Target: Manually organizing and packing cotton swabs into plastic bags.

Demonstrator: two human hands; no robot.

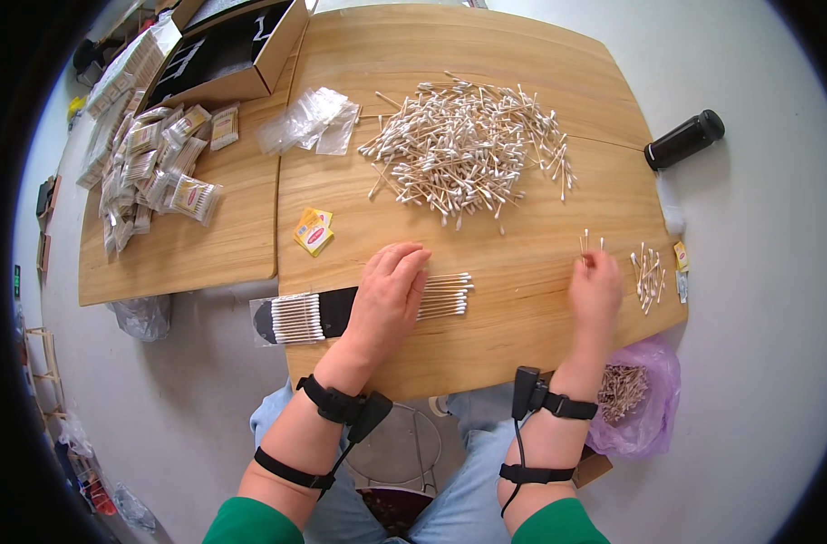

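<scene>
My left hand [391,295] lies across a row of cotton swabs [446,296], its fingers extended close together and not wrapped round anything visible. Part of the row is hidden under it. To its left a black strip [338,311] runs into a clear bag holding a neat row of cotton swabs [297,318]. My right hand [597,288] is closed in a pinch, slightly blurred, with cotton swabs [585,241] sticking up from the fingertips. Just right of it lies a small loose group of swabs [649,277]. A large heap of swabs [468,150] spreads beyond both hands.
Clear bags [318,122] and yellow cards [314,230] lie on the wooden table [513,335]. Packed swab bags [164,163] pile at left beside a cardboard box [259,77]. A black bottle [685,139] is at the right edge; a purple bag [662,399] of swabs sits below.
</scene>
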